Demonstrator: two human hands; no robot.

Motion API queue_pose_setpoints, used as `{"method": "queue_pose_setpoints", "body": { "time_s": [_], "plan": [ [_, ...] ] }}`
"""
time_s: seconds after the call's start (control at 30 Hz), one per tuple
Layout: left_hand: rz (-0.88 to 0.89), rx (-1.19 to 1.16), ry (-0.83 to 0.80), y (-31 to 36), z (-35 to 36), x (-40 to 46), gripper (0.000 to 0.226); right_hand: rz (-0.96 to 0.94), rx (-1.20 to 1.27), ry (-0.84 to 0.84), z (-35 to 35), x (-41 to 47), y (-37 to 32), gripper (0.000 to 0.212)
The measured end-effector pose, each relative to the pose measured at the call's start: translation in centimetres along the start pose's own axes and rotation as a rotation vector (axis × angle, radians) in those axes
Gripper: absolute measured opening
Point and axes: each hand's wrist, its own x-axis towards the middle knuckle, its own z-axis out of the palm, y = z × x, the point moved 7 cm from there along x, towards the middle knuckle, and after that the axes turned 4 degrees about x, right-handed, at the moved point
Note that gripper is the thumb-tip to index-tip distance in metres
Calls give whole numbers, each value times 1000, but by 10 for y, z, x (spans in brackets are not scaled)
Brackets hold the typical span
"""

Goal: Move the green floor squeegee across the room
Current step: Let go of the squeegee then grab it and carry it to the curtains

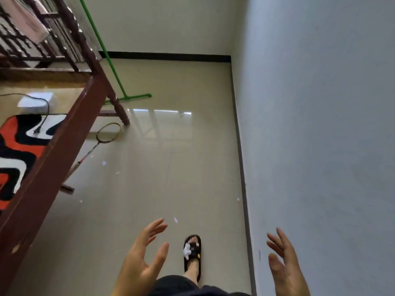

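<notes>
The green floor squeegee [111, 60] leans by the far wall, well ahead of my left hand [140, 261] and right hand [284, 265], each grip wide and empty, so I judge I must walk up and take its handle.

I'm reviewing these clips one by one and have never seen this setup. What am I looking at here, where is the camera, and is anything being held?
There is no machine: a camera worn on a person's head looks forward and down. The open left hand and open right hand are empty, so neither has a grip on anything. A foot in a black slipper stands on the glossy beige tiled floor. Ahead, the long-handled green floor squeegee leans by the dark red wooden bed frame. A badminton racket lies on the floor partly under the frame.
</notes>
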Motion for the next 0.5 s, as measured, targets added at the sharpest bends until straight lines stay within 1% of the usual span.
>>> {"method": "queue_pose_setpoints", "body": {
  "time_s": [0.1, 0.17, 0.27, 0.33, 0.4, 0.5],
  "plan": [
    [-20, -1, -3, 7, -3, 74, 41, -35, -21, -19, 17, 72, -35, 80],
    [-28, 5, -2, 9, -1, 118, 40, -49, -36, 0, 23, 116, -49, 76],
    [-38, 15, 1, 15, 7, 185, 39, -71, -76, 13, 29, 183, -68, 60],
    [-43, 5, 21, 19, 16, 234, 38, -84, -96, 4, 32, 234, -84, 55],
    [-49, -7, 46, 27, 28, 285, 38, -97, -108, -15, 31, 289, -103, 57],
    [-55, -46, 84, 50, 41, 359, 37, -137, -128, -60, 30, 372, -144, 69]
  ]
}}
